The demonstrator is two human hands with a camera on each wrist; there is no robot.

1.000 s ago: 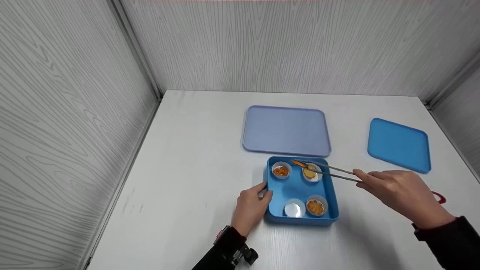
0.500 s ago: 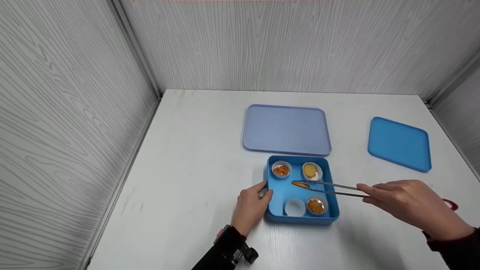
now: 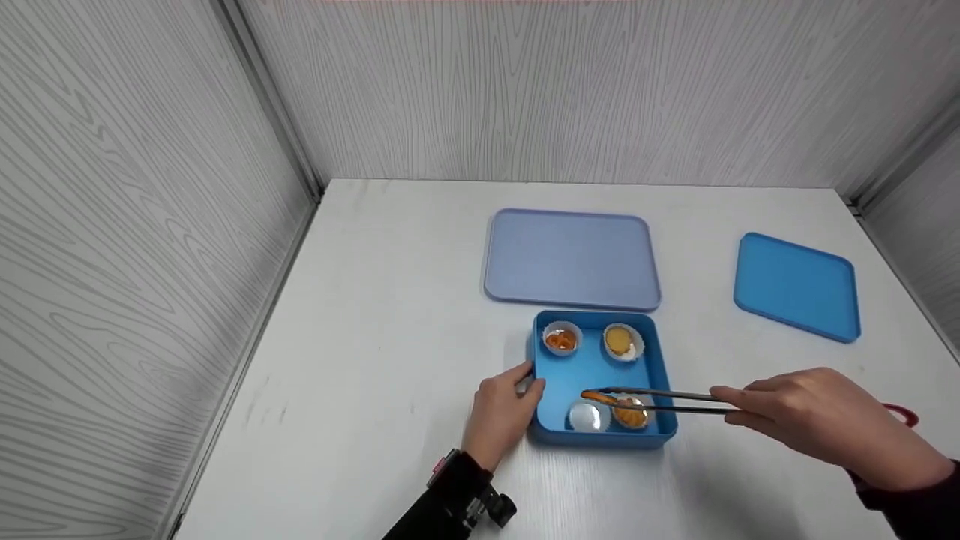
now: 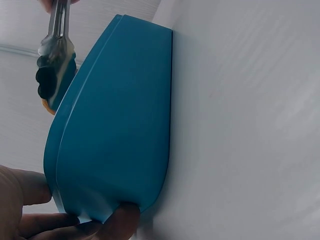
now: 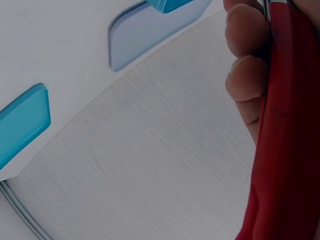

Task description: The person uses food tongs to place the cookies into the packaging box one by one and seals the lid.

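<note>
My left hand [image 3: 501,412] grips the left wall of a shallow blue box [image 3: 585,371], fingers curled about its corner in the left wrist view. Metal tongs [image 4: 60,30] with a red handle [image 5: 287,125] are in my right hand [image 3: 817,412], reaching in from the right. Their tips pinch an orange food piece [image 3: 598,397] low over the front of the box. Below it is a bare white cup [image 3: 589,418]. Beside that, a cup with a fluted golden piece [image 3: 630,416] is partly covered by the tongs. Behind stand a cup of orange bits [image 3: 561,340] and one with a yellow round [image 3: 619,341].
A lavender tray [image 3: 572,259] lies just behind the box. Farther right is a smaller blue tray [image 3: 796,286]. Grey wood-grain panels [image 3: 562,97] border the white table [image 3: 390,300] at the back and sides.
The tongs and the orange piece have moved toward me, from over the back cups to over the front ones. My left hand has stayed on the box.
</note>
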